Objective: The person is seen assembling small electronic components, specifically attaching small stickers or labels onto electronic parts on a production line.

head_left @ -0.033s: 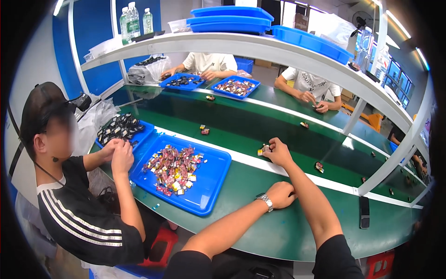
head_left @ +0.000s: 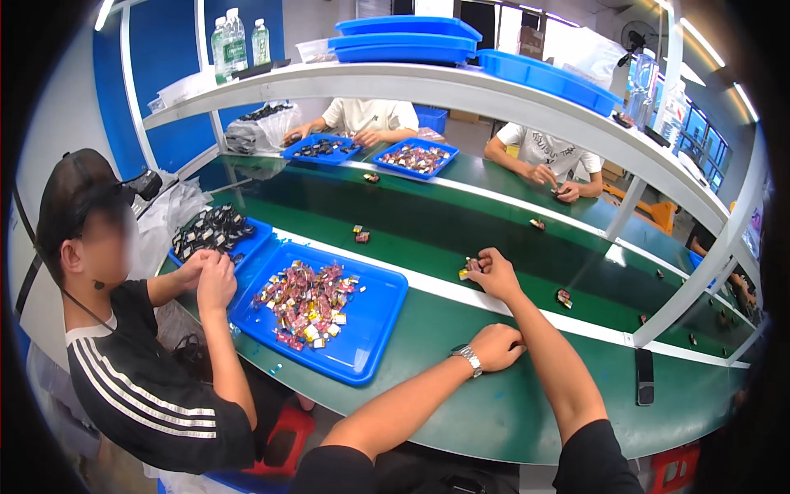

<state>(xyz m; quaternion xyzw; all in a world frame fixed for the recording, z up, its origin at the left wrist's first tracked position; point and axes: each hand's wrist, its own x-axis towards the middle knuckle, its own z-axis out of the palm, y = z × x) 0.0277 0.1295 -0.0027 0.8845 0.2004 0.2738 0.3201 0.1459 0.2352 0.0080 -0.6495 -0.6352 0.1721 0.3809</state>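
Observation:
My right hand (head_left: 495, 276) reaches over the white strip beside the green belt. Its fingers pinch a small reddish part with yellow and white bits (head_left: 471, 267), perhaps a small electronic assembly. My left hand (head_left: 496, 347) rests loosely curled on the green table, a metal watch (head_left: 469, 359) on its wrist. Its fingertips are tucked under, and nothing shows in them. Left of my hands a blue tray (head_left: 362, 362) holds a heap of similar reddish parts (head_left: 306, 305). Some parts lie apart on the belt, one (head_left: 563, 298) right of my right hand and another (head_left: 362, 236) farther left.
At my left, a person (head_left: 148, 362) works with both hands near a tray of black parts (head_left: 216, 230). Two people sit across the belt, near more trays (head_left: 415, 156). A white shelf (head_left: 395, 76) spans overhead. A black phone (head_left: 644, 377) lies at the right.
The whole view has shifted very slightly. My right hand keeps its pinch on the small part, with its fingers bent a touch more. My left hand stays in place.

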